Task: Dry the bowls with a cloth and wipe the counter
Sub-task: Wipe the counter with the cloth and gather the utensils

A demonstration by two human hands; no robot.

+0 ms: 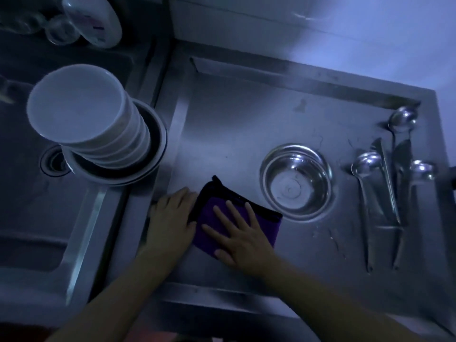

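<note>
Wiping step, by the look of it. Right hand (243, 239) lies flat on the cloth (235, 218), fingers straight and spread, grip released, pressing down. Left hand (172, 218) sits at the cloth's left edge on the counter (234, 124); its fingertips are blurred, so I cannot tell whether it pinches the cloth or only rests beside it.

To do it well, I judge: keep the palm flat for even pressure, wipe in overlapping strokes, and work toward the wet-looking specks near the cutlery (385, 188). Lift the steel bowl (297, 181) and the cutlery aside rather than wiping round them. Refold the cloth when one face is damp.

Materials: the cloth is folded, purple, soft and napped, with a dark bound edge; likely absorbent. The counter is brushed steel, a shallow recessed tray with a raised rim, smooth and slick. The steel bowl is round, shiny, upright, just right of the cloth and apart from it. White bowls (81, 112), glazed and smooth, stand stacked and leaning in the sink (37, 206) at left. Spoons and knives lie far right.
</note>
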